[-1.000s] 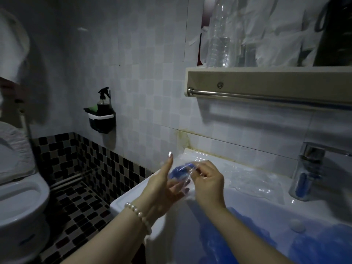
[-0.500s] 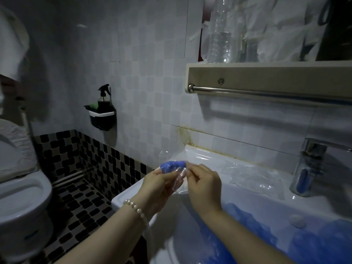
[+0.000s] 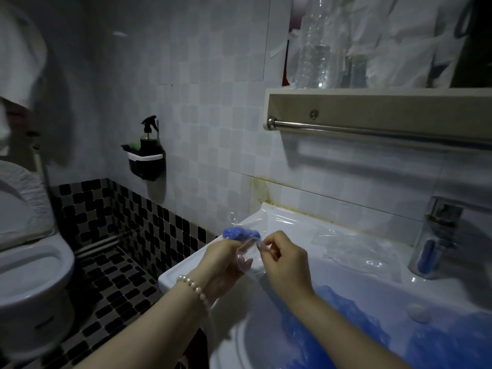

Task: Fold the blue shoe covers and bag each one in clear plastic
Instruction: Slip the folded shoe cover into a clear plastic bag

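Over the near-left corner of the glossy white sink (image 3: 186, 270), the left hand (image 3: 223, 267) pinches a crumpled, folded blue shoe cover (image 3: 241, 233) inside a thin clear plastic bag (image 3: 246, 255). The right hand (image 3: 286, 262) pinches the bag's filmy edge. More wrinkled blue shoe covers (image 3: 354, 315) fill the basin.

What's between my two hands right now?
In the head view, a clear plastic bag spans left hand to right hand, under the folded blue shoe cover.
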### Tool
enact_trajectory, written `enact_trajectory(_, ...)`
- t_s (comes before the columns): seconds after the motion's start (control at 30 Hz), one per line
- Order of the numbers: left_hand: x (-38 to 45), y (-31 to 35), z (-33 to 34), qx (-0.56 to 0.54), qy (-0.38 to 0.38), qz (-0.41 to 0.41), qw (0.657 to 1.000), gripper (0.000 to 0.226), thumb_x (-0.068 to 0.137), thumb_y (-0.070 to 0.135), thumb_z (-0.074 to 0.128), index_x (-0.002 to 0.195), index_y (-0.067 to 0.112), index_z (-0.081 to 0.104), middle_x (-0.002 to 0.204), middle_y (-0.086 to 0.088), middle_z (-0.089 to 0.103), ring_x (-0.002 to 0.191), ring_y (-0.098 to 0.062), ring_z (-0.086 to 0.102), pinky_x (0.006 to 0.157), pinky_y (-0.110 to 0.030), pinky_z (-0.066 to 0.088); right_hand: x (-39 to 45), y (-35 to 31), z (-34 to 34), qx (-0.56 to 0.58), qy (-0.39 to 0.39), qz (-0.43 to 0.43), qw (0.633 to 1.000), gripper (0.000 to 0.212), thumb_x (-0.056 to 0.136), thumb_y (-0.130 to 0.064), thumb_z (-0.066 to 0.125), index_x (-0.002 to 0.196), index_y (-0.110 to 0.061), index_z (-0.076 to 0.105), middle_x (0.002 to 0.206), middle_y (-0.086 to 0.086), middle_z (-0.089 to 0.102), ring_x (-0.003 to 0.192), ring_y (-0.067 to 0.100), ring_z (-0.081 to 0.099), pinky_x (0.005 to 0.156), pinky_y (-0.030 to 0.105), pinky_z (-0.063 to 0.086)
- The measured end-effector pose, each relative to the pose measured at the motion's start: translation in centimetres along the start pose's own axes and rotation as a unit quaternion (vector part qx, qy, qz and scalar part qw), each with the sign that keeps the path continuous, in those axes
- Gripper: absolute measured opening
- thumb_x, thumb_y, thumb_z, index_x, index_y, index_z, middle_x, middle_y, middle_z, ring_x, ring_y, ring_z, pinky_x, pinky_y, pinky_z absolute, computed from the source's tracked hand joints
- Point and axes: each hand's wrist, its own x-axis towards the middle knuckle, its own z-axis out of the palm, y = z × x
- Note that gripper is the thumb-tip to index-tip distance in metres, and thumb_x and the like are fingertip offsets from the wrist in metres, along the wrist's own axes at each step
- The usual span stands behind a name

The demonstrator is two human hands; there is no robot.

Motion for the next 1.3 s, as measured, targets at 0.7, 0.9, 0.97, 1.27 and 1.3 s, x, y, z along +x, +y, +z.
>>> enact_trajectory(0.7,1.3,-3.0,-0.2,0.182,-0.036,0.086,0.979,0.010,0.066,-0.005,0.073,0.074,-0.005,0.067,0.069,-0.022,0.065,0.061,-0.024,0.062,0.056,-0.025,0.050,2.1,0.6,-1.7,0.308,-0.191,0.403,0.840,0.015,0.084,-0.016,0.068,0.078,-0.002,0.064,0.059,0.005,0.065,0.050,0.013,0.062,0.048,0.019,0.050)
enact_trajectory(0.9,2.0,-2.6,-0.6,0.079,-0.048,0.059,0.994,0.041,0.064,0.019,0.076,0.090,-0.009,0.061,0.079,-0.025,0.057,0.070,-0.031,0.056,0.067,-0.036,0.047,2.6,1.9,-3.3,0.275,-0.264,0.394,0.836,0.007,0.080,-0.002,0.068,0.085,0.002,0.067,0.068,0.012,0.063,0.060,0.020,0.058,0.057,0.027,0.049)
enact_trajectory(0.97,1.6,-2.6,-0.6,0.090,-0.068,0.072,0.991,0.041,0.072,0.022,0.078,0.093,-0.009,0.061,0.066,-0.017,0.056,0.058,-0.022,0.052,0.057,-0.027,0.048,2.5,2.0,-3.9,0.206,-0.306,0.359,0.857,0.011,0.080,-0.009,0.071,0.079,0.001,0.067,0.065,0.013,0.057,0.057,0.018,0.053,0.055,0.026,0.044)
enact_trajectory(1.27,1.8,-3.4,-0.9,0.103,-0.001,0.115,0.988,0.051,0.085,0.032,0.068,0.090,-0.018,0.059,0.081,-0.038,0.061,0.072,-0.030,0.057,0.073,-0.044,0.048,2.2,2.2,-3.5,0.143,-0.342,0.317,0.873,0.041,0.079,-0.031,0.071,0.081,0.010,0.068,0.064,0.011,0.062,0.058,0.015,0.057,0.060,0.023,0.048)
enact_trajectory(1.3,1.5,-3.4,-0.9,0.099,0.005,0.123,0.987,0.049,0.088,0.031,0.064,0.091,-0.018,0.059,0.084,-0.040,0.061,0.073,-0.032,0.057,0.074,-0.045,0.048,2.1,2.0,-3.4,0.145,-0.348,0.311,0.872,0.039,0.081,-0.027,0.071,0.084,0.012,0.068,0.065,0.011,0.063,0.059,0.015,0.058,0.060,0.022,0.049)
